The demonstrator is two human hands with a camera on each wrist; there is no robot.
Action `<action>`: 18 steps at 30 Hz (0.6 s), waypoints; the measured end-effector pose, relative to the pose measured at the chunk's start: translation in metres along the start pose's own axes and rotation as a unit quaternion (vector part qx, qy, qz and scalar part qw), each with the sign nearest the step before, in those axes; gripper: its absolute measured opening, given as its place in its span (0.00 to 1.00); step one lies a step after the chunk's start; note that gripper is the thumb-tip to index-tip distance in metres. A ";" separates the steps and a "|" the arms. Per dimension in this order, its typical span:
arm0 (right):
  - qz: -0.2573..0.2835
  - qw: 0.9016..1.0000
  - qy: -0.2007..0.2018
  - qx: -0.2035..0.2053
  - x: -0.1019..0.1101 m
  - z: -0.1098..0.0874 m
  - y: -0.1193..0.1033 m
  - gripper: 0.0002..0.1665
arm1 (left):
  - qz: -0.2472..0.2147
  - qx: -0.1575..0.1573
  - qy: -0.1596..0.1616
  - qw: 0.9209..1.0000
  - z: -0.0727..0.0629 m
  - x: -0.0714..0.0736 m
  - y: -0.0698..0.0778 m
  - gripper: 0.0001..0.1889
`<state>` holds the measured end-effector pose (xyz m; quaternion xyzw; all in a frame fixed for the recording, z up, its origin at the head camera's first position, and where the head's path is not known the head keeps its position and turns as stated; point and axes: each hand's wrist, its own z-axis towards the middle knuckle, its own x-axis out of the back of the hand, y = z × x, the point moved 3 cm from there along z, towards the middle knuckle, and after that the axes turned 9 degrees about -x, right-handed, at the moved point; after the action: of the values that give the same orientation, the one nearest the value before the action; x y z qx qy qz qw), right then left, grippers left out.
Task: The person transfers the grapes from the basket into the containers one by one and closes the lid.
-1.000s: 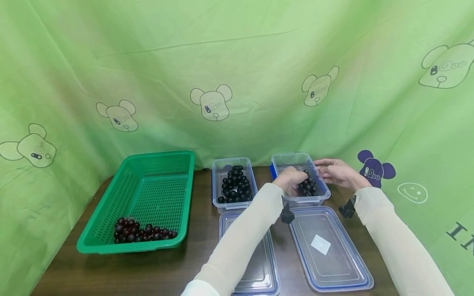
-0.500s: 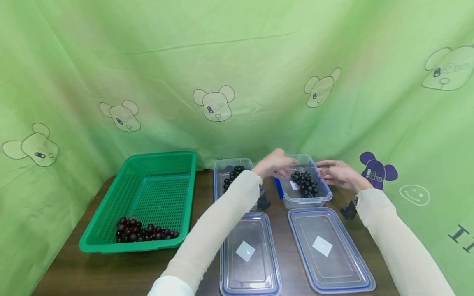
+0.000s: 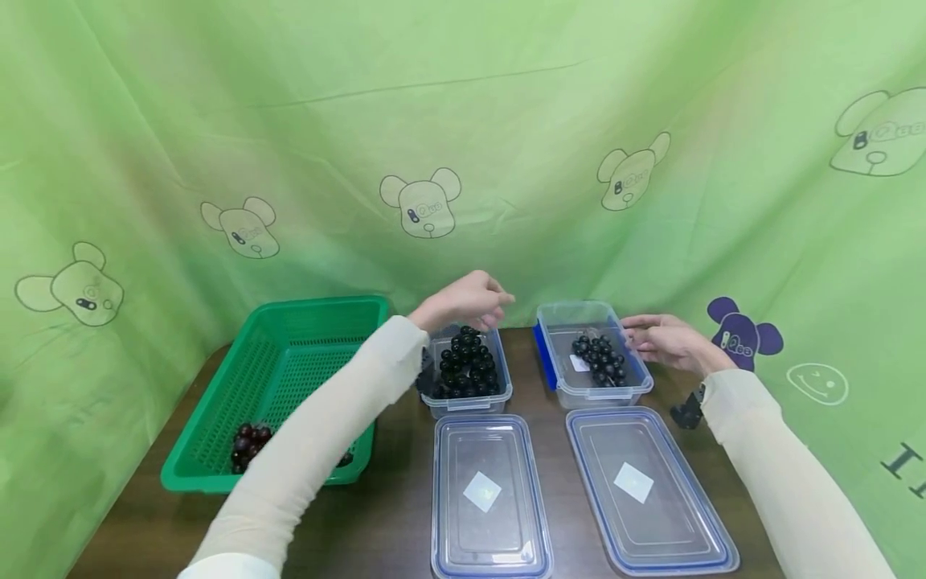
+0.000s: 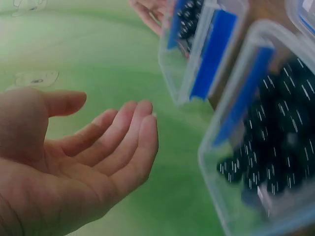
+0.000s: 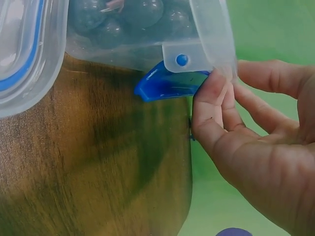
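My left hand (image 3: 470, 299) hangs above the left clear plastic container (image 3: 505, 371), its fingers loosely bent and holding nothing, as the left wrist view (image 4: 98, 157) confirms. Inside that container lies a bunch of dark grapes (image 3: 466, 366). My right hand (image 3: 669, 342) grips the right side of the right clear plastic container (image 3: 600, 394); in the right wrist view its fingertips (image 5: 214, 93) are bent against the wall by a flipped-out blue latch (image 5: 172, 84). A smaller-looking bunch of dark grapes (image 3: 599, 359) lies in this container, beside a white square.
A green perforated basket (image 3: 314, 310) stands at the left, with reddish-dark grapes (image 3: 249, 442) near its front, partly hidden by my left sleeve. Two clear lids with blue seals, the left lid (image 3: 492, 531) and the right lid (image 3: 661, 523), lie before the containers on the wooden table (image 3: 383, 515).
My left hand has come out of the right container and moved left over the left container, leaving the grapes behind. The right hand has stayed at the right container's side.
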<state>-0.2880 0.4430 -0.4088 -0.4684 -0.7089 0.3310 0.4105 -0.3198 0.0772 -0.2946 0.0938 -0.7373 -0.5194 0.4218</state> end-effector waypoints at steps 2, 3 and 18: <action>0.013 1.000 -0.010 -0.002 0.000 0.001 0.002 0.46 | 0.016 -0.003 0.001 1.000 -0.012 0.009 -0.003 0.24; 0.019 1.000 -0.016 -0.003 0.001 0.001 0.003 0.46 | 0.025 -0.006 0.001 1.000 -0.018 0.014 -0.004 0.23; 0.021 0.999 -0.031 -0.020 0.009 0.005 0.006 0.45 | 0.199 -0.017 0.043 0.979 -0.118 0.076 -0.050 0.17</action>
<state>-0.2923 0.4526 -0.4139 -0.4811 -0.7178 0.3393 0.3717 -0.2973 -0.0701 -0.2848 -0.0398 -0.7133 -0.4326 0.5500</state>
